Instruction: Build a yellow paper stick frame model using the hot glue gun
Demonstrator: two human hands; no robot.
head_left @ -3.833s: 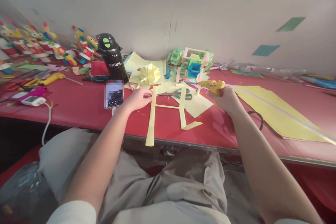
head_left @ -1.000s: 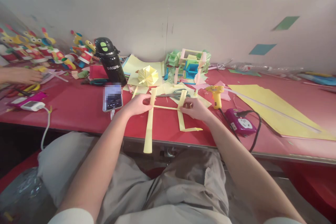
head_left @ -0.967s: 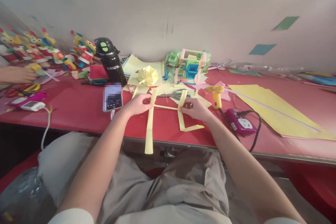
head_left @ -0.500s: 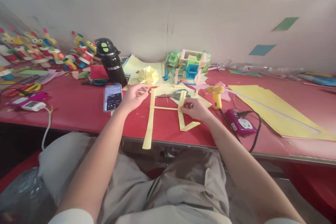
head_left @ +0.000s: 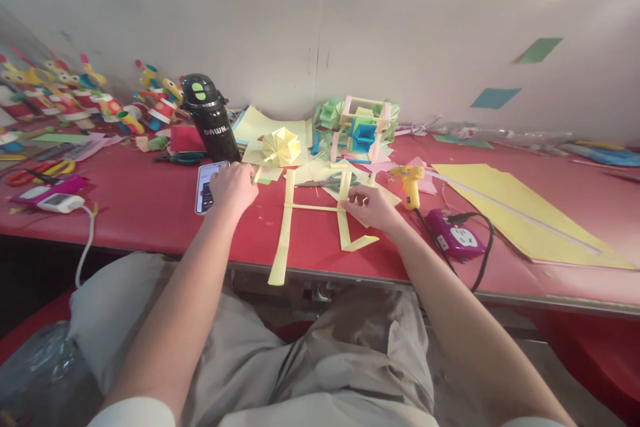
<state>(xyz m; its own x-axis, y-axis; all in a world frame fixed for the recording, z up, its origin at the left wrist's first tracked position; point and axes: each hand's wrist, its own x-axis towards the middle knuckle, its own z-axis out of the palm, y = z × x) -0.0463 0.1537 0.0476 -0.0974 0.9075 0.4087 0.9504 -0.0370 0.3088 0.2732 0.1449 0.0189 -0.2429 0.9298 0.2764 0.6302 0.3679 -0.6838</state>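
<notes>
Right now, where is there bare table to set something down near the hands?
Bare red table lies between the phone and the white charger. Crowded: paper strips by the right hand, and between glue gun and bottle.

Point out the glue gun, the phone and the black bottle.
glue gun (head_left: 411, 181), head view, on its yellow body.
phone (head_left: 205, 192), head view, on its screen.
black bottle (head_left: 216, 128), head view, on its side.
</notes>
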